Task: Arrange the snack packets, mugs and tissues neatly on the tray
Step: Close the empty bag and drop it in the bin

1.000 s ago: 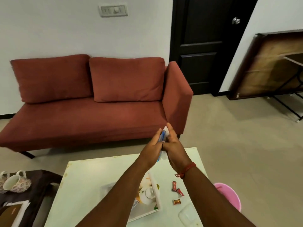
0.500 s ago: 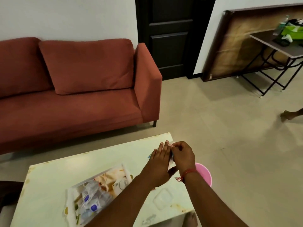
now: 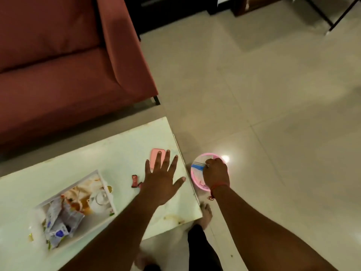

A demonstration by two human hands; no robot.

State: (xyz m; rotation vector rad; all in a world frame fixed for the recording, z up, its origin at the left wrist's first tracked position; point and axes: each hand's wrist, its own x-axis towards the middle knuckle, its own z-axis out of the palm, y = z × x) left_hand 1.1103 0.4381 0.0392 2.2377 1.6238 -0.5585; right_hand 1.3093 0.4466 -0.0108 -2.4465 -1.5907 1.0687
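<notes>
With the left hand (image 3: 162, 177) flat and open on the surface (image 3: 117, 149), the right hand's (image 3: 215, 172) grip pinching the blue wrapper (image 3: 197, 166) should release only once squarely over the pink bin (image 3: 193, 177).

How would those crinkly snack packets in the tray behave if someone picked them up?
The snack packets look creased and crumpled, so they would probably flop and bend rather than stay stiff. They seem thin and flat, so likely light. They lie heaped at one end of the tray, so lifting one might drag or shift its neighbours.
</notes>
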